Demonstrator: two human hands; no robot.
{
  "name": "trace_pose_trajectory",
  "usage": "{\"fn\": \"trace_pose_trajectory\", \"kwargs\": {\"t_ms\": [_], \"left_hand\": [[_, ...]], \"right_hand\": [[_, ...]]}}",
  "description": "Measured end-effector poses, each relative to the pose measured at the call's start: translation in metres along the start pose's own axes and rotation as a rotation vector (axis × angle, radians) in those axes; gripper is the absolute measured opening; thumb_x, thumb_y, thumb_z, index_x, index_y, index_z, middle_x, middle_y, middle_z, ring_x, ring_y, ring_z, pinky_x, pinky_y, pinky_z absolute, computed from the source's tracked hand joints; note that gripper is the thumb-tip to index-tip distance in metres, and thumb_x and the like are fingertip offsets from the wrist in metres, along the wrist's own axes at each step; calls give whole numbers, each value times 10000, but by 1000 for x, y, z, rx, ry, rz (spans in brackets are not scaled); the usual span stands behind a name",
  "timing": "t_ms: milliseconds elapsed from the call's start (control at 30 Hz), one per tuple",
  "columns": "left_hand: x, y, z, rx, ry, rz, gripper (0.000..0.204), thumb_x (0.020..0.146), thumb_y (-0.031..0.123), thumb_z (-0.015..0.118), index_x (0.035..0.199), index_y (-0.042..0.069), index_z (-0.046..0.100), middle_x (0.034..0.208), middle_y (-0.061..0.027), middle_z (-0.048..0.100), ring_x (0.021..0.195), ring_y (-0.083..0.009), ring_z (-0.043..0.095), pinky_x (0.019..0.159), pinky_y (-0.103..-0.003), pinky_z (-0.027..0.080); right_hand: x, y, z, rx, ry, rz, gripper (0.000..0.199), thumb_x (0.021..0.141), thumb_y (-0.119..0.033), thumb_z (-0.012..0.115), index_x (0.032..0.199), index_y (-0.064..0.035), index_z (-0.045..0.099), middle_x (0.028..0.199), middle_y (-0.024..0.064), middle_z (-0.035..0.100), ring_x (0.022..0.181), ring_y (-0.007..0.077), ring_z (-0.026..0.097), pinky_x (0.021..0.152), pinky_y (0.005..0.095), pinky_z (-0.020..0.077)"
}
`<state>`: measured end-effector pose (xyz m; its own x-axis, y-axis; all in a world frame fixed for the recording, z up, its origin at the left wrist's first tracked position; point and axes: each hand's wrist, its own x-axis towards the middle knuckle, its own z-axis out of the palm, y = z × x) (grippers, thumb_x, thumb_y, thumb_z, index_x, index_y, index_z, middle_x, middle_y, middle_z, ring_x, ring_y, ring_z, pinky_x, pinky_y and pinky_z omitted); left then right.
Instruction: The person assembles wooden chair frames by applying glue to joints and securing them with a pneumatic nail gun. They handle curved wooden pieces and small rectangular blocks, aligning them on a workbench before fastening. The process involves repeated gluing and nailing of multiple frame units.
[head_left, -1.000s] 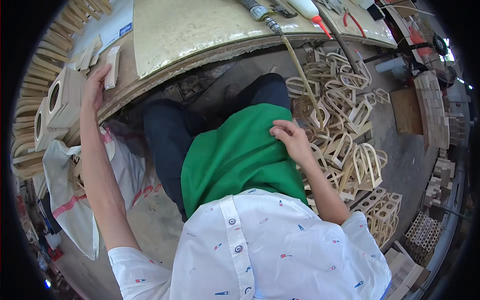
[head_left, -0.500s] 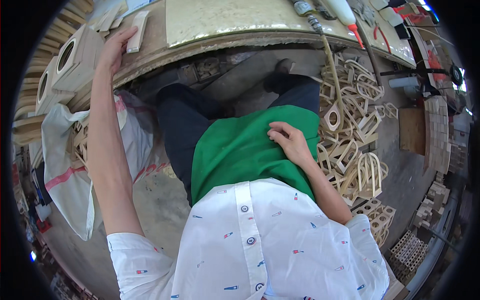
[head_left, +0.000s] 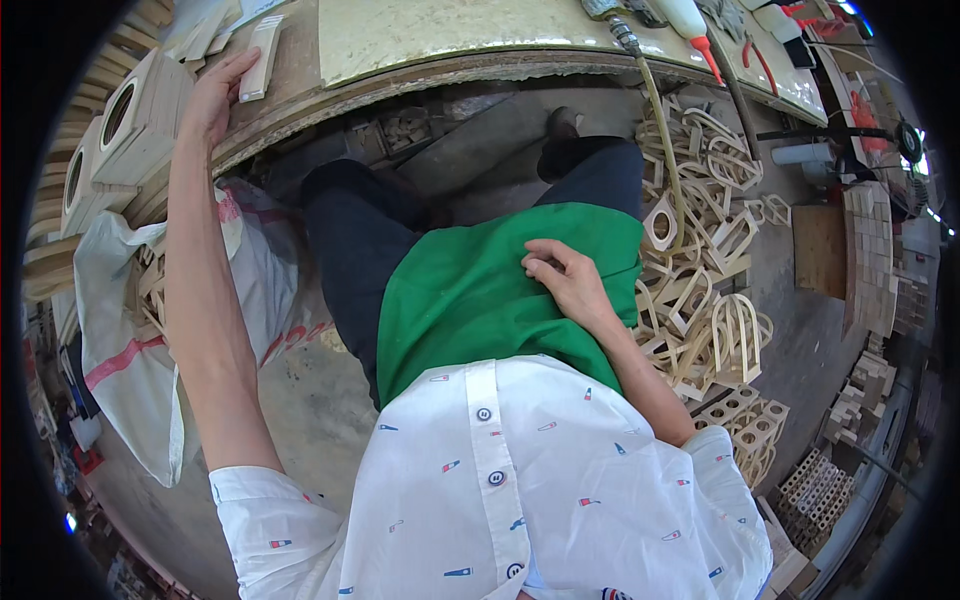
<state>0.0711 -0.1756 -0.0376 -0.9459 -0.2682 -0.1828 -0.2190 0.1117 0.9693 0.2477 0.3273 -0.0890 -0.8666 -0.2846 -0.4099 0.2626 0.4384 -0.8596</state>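
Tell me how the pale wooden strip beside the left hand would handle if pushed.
The wooden strip is probably stiff, since its long edges look straight. It is likely fairly light, being slim. Lying flat on the bench, it should tend to slide rather than roll.

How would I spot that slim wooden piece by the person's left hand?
Follow the workbench along the top of the view to its left part, where the left hand is. The slim wooden piece lies just to its right, left of the large pale sheet. Unlike the bulky wooden boxes left of the hand, it is narrow, without a big round opening.
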Motion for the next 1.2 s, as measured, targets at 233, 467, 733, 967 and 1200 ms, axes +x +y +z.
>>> {"fn": "trace_pose_trajectory", "kwargs": {"t_ms": [233,467,733,967,1200], "left_hand": [[-1,-1,2,-31,-30,23,456,873,337,685,1208,34,617,1028,-10,660,894,-83,569,837,-235,422],[-1,-2,1,-23,-17,32,452,876,338,682,1202,31,620,1027,-16,662,897,-85,571,827,-238,428],[3,-2,-3,-15,-52,-16,459,893,317,664,1255,45,589,1153,-12,634,1024,-86,549,924,-244,391],[3,-3,-4,-19,-37,-14,435,895,311,662,1235,46,602,1143,-12,641,1023,-87,556,919,-238,398],[-3,1,1,-38,-26,12,445,870,326,695,1196,32,623,1016,-15,664,892,-88,573,825,-240,430]], "right_hand": [[3,-3,3,-37,-4,-16,327,894,-148,609,1173,23,602,1018,140,685,914,217,653,835,313,502],[2,-3,4,-35,-13,-12,325,893,-143,607,1171,26,602,1021,139,685,912,213,655,833,310,504],[-1,-5,5,-6,10,-4,306,903,-114,596,1175,26,594,1001,100,681,884,155,636,822,274,495],[-2,-7,4,4,4,11,328,891,-144,604,1172,24,601,1017,132,686,918,207,656,845,310,503],[3,0,9,8,-12,8,328,888,-145,609,1170,22,604,1019,137,685,916,211,655,845,310,501]]}}
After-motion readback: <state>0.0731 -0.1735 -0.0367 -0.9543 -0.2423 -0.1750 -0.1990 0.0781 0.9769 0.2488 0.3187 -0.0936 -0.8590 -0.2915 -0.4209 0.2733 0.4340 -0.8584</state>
